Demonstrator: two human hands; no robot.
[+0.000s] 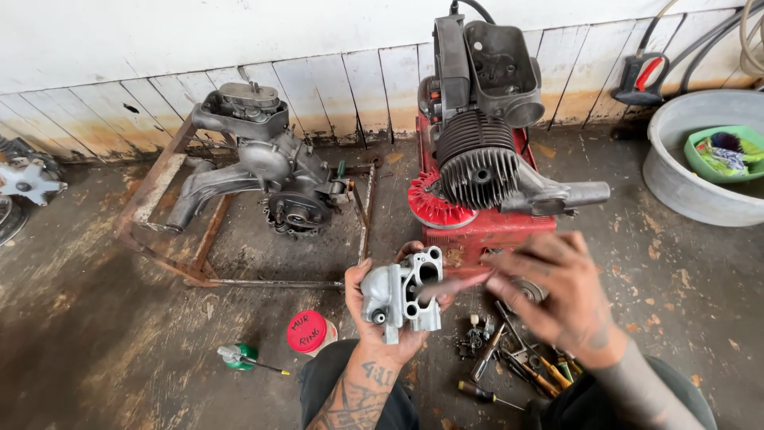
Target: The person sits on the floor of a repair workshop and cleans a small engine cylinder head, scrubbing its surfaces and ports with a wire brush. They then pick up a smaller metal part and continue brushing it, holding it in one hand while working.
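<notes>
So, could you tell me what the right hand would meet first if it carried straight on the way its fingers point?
Probably the grey metal casting held in the left hand: the right hand points left at it, though motion blur makes depth uncertain.

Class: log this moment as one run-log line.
left hand: holds grey metal casting | right hand: blurred, at casting | floor: screwdrivers, red-lidded jar

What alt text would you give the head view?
The left hand holds a silver metal casting while the blurred right hand touches it. Behind sit a finned engine on a red stand, and tools on the floor.
</notes>
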